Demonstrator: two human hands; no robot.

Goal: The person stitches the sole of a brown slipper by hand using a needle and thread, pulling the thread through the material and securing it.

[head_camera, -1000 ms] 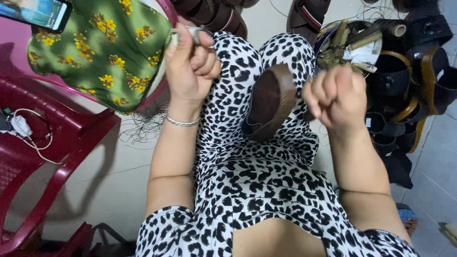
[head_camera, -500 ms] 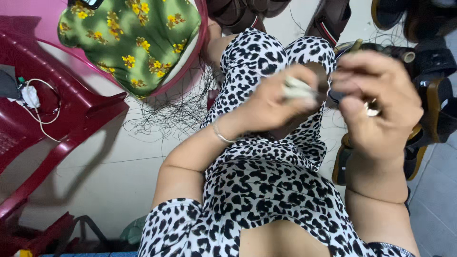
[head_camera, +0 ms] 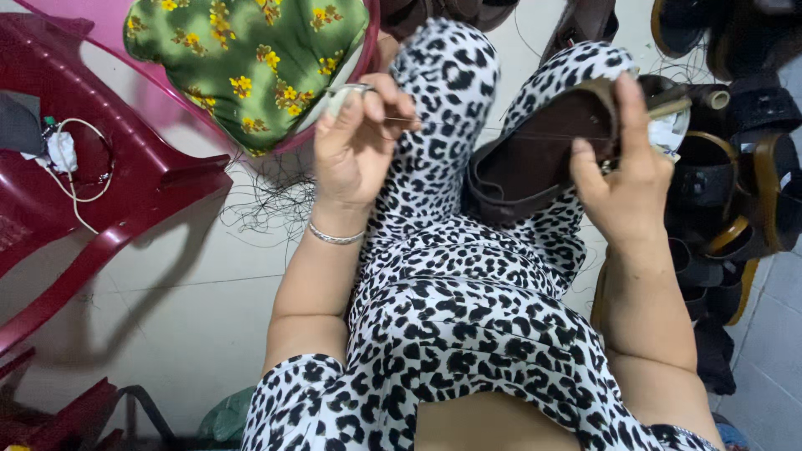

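Sandal (head_camera: 535, 154) — dark brown, curved sole with a raised edge strap — held above the lap, right of centre, gripped by the right hand (head_camera: 626, 179). Left hand (head_camera: 359, 142) pinches a small metal tool (head_camera: 347, 92) — taut thread (head_camera: 468, 127) runs to the sandal.

A pale tiled floor (head_camera: 167, 292) in even light, littered with loose dark threads (head_camera: 267, 200). Left of the fingers stands a dark red plastic chair (head_camera: 142, 192) (a white cable (head_camera: 75, 167) rests on it); just beyond them lies a green flowered cushion (head_camera: 242, 58). Dark sandals (head_camera: 735, 167) pile up at the right.
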